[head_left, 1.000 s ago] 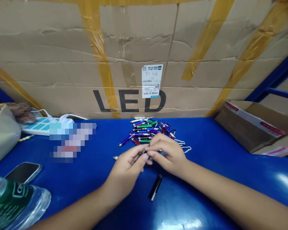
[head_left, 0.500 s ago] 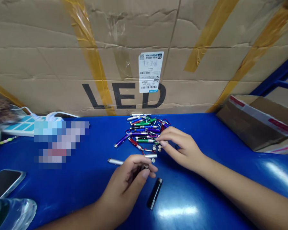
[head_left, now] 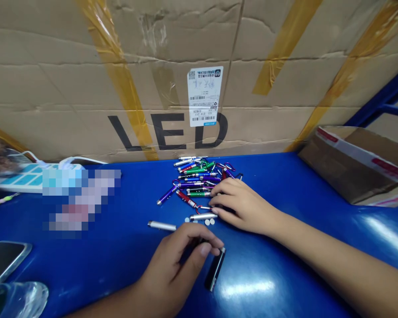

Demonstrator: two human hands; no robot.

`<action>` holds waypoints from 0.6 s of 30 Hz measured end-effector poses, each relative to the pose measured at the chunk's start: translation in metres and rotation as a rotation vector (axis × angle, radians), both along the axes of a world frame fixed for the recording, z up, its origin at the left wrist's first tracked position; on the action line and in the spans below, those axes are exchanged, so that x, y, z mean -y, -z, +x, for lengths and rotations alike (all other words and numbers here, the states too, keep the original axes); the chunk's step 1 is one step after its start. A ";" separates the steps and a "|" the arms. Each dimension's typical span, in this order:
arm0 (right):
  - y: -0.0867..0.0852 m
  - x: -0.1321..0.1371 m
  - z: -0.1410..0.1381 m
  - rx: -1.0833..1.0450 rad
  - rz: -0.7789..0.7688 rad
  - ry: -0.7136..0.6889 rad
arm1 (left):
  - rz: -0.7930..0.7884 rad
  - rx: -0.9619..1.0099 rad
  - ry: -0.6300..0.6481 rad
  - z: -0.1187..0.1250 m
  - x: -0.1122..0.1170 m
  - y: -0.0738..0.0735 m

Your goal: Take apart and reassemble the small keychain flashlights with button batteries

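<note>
My left hand (head_left: 185, 258) is curled with thumb and fingertips close together, over the capped end of a black tube (head_left: 215, 271) lying on the table. What sits inside its curl is hidden. My right hand (head_left: 242, 205) rests palm down with fingers stretched out and a little apart, at the right edge of a pile of small laser-pointer keychains (head_left: 195, 179). Below its fingertips lies a silver tube (head_left: 203, 217), with several button cells (head_left: 209, 222) around it. Another silver tube (head_left: 162, 225) lies left of these, partly behind my left hand.
A large cardboard box (head_left: 258, 119) marked LED stands behind the blue table (head_left: 119, 265). An open carton (head_left: 351, 172) sits at the right. On the left are a power strip (head_left: 23, 179), a phone (head_left: 6, 260) and a clear container (head_left: 20, 298).
My right hand has come down and slightly left, covering where several button cells lay. The left hand has shifted right to the black tube; the button cell seen in it is hidden now.
</note>
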State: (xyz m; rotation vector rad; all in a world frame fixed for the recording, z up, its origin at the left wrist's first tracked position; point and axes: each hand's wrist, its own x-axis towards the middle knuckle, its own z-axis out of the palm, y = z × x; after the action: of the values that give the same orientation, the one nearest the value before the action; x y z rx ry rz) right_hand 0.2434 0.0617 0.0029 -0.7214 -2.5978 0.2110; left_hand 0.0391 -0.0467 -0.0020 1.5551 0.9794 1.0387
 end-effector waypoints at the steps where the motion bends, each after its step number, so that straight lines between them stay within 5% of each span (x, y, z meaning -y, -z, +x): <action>1: 0.000 0.001 -0.001 0.018 0.012 0.001 | 0.000 0.003 0.005 0.000 0.000 0.000; 8: -0.002 -0.003 0.002 0.062 0.141 0.020 | 0.012 0.005 0.017 0.000 0.001 0.001; 18: -0.021 -0.026 0.039 0.162 0.497 0.313 | 0.213 -0.029 0.202 -0.004 0.005 0.006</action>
State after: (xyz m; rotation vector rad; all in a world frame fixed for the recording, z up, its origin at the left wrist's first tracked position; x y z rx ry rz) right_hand 0.2828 0.0873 0.0234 -0.9631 -2.4782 -0.5876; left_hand 0.0349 -0.0520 -0.0075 1.8074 0.7308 1.0051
